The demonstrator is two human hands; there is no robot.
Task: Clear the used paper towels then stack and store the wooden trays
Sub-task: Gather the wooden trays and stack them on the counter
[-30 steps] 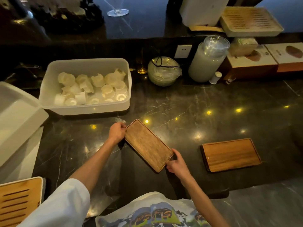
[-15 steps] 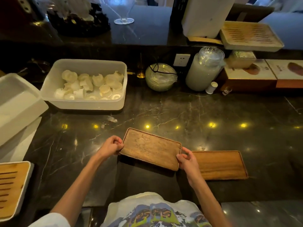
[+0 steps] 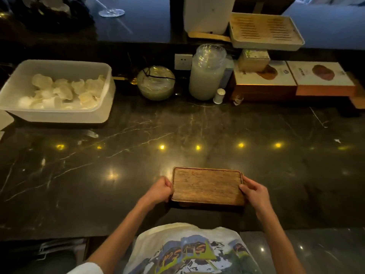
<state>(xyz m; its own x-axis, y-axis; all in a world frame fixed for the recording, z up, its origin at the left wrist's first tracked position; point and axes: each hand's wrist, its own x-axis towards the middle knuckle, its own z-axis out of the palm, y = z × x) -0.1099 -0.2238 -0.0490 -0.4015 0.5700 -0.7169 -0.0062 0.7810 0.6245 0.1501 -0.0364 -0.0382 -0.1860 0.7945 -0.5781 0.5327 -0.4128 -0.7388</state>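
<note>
A wooden tray (image 3: 207, 185) sits at the near middle of the table (image 3: 197, 131), with the left hand (image 3: 160, 191) at its left end and the right hand (image 3: 254, 192) at its right end. Far back on the left stands a tub (image 3: 59, 116) with rolled towels (image 3: 63, 91) in it. Along the back edge, from left to right, are a bowl (image 3: 156, 83), a jar (image 3: 206, 76), a small bottle (image 3: 219, 95) and two boxes (image 3: 264, 80). On the ledge (image 3: 138, 22) behind, a slatted tray (image 3: 264, 30) lies above the boxes.

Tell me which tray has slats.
The white-rimmed tray at the back, upper right. The wooden tray gripped by the left hand and right hand is plain and solid.
</note>
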